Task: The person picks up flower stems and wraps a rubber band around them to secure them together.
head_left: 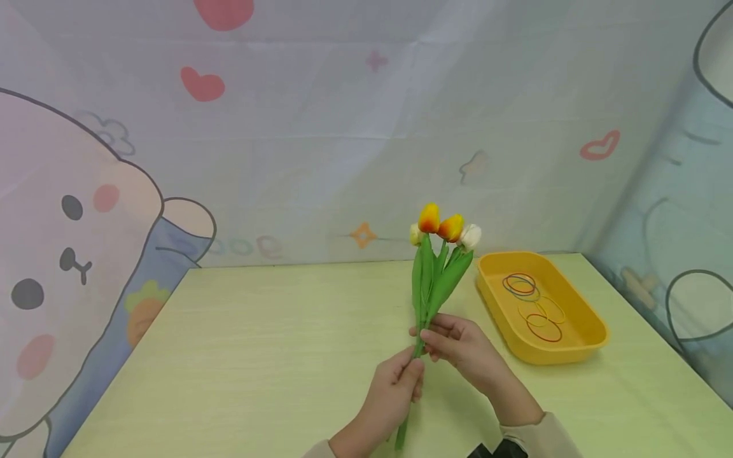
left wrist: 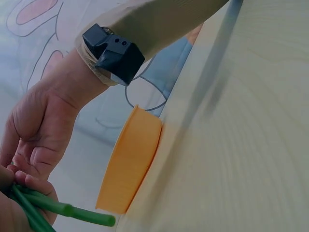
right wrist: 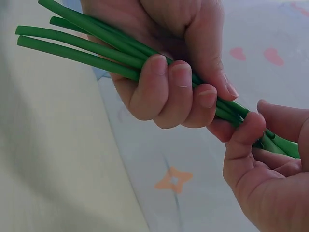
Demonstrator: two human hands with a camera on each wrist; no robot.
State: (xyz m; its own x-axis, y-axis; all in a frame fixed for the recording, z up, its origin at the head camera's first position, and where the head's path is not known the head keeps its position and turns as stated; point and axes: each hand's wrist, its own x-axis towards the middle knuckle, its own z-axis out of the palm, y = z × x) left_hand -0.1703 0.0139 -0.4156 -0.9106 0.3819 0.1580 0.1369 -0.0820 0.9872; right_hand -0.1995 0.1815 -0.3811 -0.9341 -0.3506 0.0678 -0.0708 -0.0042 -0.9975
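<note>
A bunch of artificial tulips [head_left: 438, 280], with yellow-orange and white heads and green leaves, stands upright above the table in both hands. The left hand [head_left: 395, 385] grips the lower stems, its fingers curled round them in the right wrist view. Just higher, the right hand [head_left: 460, 350] pinches the bunch between thumb and fingers, below the leaves. Several green stem ends [right wrist: 72, 43] poke out past the left hand. Part of the grip is covered by the fingers, and whether a band circles the stems there I cannot tell.
To the right of the hands, a yellow plastic tray [head_left: 544, 356] sits on the light wooden table [head_left: 258, 350]. Several coloured rubber bands [head_left: 544, 327] lie inside it. A printed cloth backdrop [head_left: 315, 159] rises behind the table. A black wrist camera [left wrist: 118, 55] is strapped to the right wrist.
</note>
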